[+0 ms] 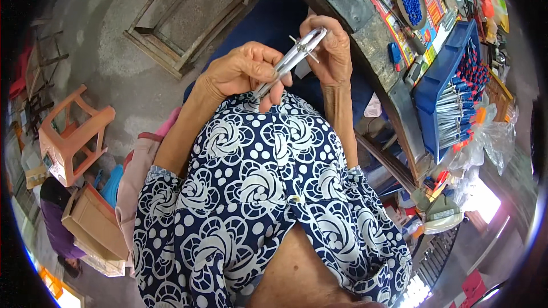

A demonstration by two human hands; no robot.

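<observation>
Both hands are raised in front of my chest, with a silver metal spring divider (295, 57) slanting between them. It has two long narrow legs, a rounded head and a thin rod crossing it. My left hand (245, 68) pinches the legs at the lower end between thumb and fingers. Around the rounded head curl the thumb and fingers of my right hand (332, 48), partly hiding it. The leg tips are hard to make out behind the left fingers.
A workbench (381, 60) at the right bears an oval dish of blue beads (410, 3), a blue-handled tool (394, 56), and a blue tray (427, 100) full of metal tools with blue and red ends. An orange stool (71, 137) and wooden frame (160, 51) stand left.
</observation>
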